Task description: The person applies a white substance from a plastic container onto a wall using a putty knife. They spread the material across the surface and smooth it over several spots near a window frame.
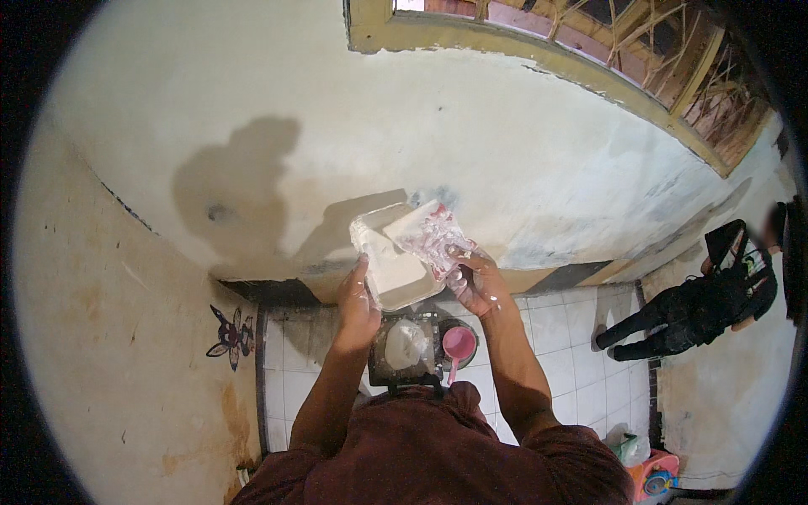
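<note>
My left hand (359,301) is closed on the left side of a shallow rectangular tray (364,229), pale and coated with white paste or powder. A smooth whitish layer (396,273) covers its inside. In my right hand (476,282) is a flat, thin piece (434,237) with reddish patches, smeared with white; its exact kind is unclear. It overlaps the tray's upper right corner. White residue marks the fingers of my right hand. Both hands are raised in front of the wall.
Below stand a dark square stand (380,367) with a whitish plastic bag (406,344) and a pink dipper (459,343). A patchy wall (278,93) faces me, with a yellow-framed window (539,52) above right. A person (715,295) in dark clothes stands right; a pink object (661,465) sits lower right.
</note>
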`<action>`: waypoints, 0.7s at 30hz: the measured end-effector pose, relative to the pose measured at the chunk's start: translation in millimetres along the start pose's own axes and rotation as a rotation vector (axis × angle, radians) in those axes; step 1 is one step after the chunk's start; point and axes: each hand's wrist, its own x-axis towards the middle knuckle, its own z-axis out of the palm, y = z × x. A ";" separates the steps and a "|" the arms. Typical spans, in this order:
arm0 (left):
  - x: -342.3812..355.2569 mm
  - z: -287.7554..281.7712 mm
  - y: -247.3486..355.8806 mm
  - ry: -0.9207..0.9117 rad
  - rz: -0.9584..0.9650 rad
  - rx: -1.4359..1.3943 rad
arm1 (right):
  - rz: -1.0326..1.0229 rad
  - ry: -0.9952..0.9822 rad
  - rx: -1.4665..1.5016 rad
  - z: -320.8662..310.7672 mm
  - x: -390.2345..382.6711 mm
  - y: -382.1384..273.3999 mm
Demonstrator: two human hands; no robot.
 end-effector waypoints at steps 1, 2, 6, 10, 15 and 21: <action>0.8 -3.6 0.4 0.001 0.018 -0.002 | 0.010 0.000 0.061 1.4 2.6 4.5; -3.8 3.9 1.9 -0.012 0.012 -0.006 | -0.003 0.004 0.057 2.3 3.6 4.7; -10.7 5.0 7.9 -0.159 0.222 0.140 | -0.090 -0.077 0.203 18.7 13.0 8.9; 2.2 -6.5 9.2 -0.090 0.075 -0.013 | -0.224 -0.073 0.337 30.7 35.9 8.0; -1.5 -35.3 24.2 -0.093 0.075 -0.009 | -1.101 0.251 -0.421 66.0 69.2 -8.7; -26.4 -37.9 35.1 -0.100 0.338 0.328 | -1.845 0.487 -1.554 46.3 141.0 -49.7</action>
